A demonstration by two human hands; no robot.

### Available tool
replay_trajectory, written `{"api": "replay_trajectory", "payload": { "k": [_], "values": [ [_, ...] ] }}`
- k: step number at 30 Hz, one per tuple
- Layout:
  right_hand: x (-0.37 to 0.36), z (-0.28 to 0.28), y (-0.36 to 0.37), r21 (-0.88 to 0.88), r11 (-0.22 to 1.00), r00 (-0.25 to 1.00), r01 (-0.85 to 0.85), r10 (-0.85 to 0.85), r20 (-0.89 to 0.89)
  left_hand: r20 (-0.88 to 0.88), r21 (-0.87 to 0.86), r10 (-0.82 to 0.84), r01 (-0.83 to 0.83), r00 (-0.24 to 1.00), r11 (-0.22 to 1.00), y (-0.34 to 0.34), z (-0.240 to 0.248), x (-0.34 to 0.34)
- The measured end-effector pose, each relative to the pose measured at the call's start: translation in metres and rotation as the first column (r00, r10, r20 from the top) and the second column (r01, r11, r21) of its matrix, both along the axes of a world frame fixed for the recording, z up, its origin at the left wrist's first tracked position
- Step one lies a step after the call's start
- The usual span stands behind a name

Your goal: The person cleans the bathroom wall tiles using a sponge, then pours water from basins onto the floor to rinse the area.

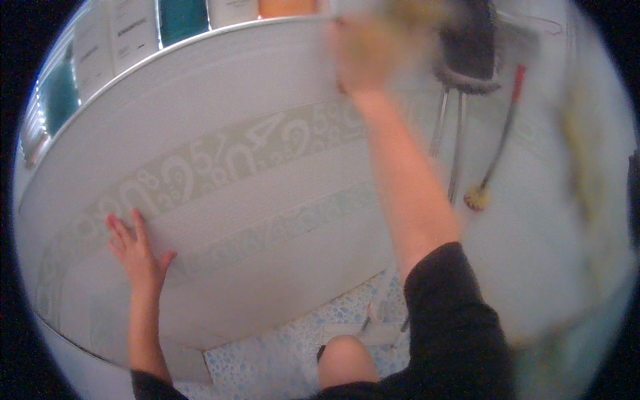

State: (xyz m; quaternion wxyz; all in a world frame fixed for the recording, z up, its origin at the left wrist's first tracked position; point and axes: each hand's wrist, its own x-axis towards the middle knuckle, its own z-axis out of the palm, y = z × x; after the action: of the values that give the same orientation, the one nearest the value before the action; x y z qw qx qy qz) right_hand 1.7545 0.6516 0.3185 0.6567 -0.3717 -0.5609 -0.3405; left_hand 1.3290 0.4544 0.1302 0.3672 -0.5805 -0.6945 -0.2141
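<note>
My left hand (138,253) is spread open, its fingers apart, against or just in front of the white wall (220,213). A pale green patterned band (180,173) runs across the wall beside its fingertips. Higher up, my right hand (365,57) reaches to the wall's upper edge, smeared by motion. A yellowish-green blur (417,17) lies next to its fingers. Whether the hand grips that or anything else cannot be made out. To its right hangs a dark, fuzzy-edged mop-like head (470,50) with two metal rods below it.
A long-handled brush with a red grip (519,83) hangs on the right wall. White, teal (183,23) and orange panels line the ledge at upper left. Below are a blue pebble-patterned floor (267,357), my knee (347,363) and a whitish object (373,333). Yellowish smears mark the far right.
</note>
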Motion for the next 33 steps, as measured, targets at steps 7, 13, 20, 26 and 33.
{"api": "replay_trajectory", "payload": {
  "k": [7,13,20,26,33],
  "values": [
    [-0.115,0.0,-0.028,0.218,0.934,0.956,-0.283,0.257,0.141,-0.019,0.028,0.042,-0.042,0.999,0.999,0.01,-0.005,-0.024],
    [0.037,0.018,0.071,0.093,0.979,0.976,0.179,-0.189,0.106,0.039,0.178,-0.094,0.085,0.995,0.98,0.032,-0.009,-0.085],
    [-0.109,0.005,-0.033,0.007,0.994,0.98,-0.114,0.111,0.166,-0.035,0.145,-0.087,0.091,0.996,0.985,0.041,-0.02,-0.121],
    [-0.019,0.005,0.043,0.071,0.984,0.984,-0.165,0.159,0.081,0.069,0.09,-0.035,0.028,0.997,0.996,0.057,-0.02,-0.113],
    [-0.048,-0.038,0.026,0.047,0.985,0.986,-0.169,0.169,-0.005,0.028,0.04,0.074,-0.075,0.997,0.996,0.068,-0.025,-0.122]
  ]
}}
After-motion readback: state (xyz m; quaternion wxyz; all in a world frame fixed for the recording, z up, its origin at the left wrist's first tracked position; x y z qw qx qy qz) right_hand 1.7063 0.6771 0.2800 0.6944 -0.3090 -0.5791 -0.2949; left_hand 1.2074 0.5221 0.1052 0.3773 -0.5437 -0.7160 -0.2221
